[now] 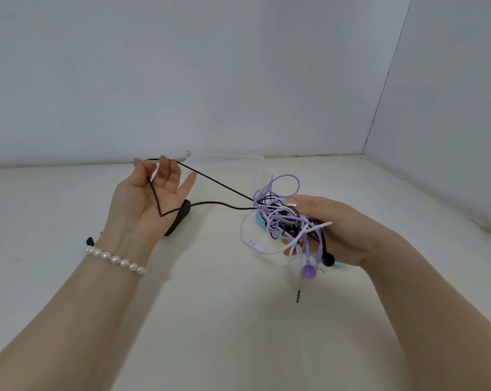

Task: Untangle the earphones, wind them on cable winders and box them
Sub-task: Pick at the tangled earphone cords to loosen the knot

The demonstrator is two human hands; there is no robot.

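Observation:
My right hand (331, 230) grips a tangled bundle of earphones (281, 218) with purple, white and black cords. A purple earbud (308, 270), a black earbud (328, 260) and a jack plug (298, 296) dangle below it. A black cord (216, 180) runs taut from the bundle to my left hand (151, 198), which is raised palm up with the cord looped over its spread fingers and across the palm. A black cable winder (180, 221) lies on the table just behind my left hand. Something light blue (259, 220) shows under the bundle.
The white table (210, 306) runs back to a grey wall, with a second wall closing the right side. A clear plastic box (227, 157) sits at the far edge by the wall. A pearl bracelet (115, 260) is on my left wrist.

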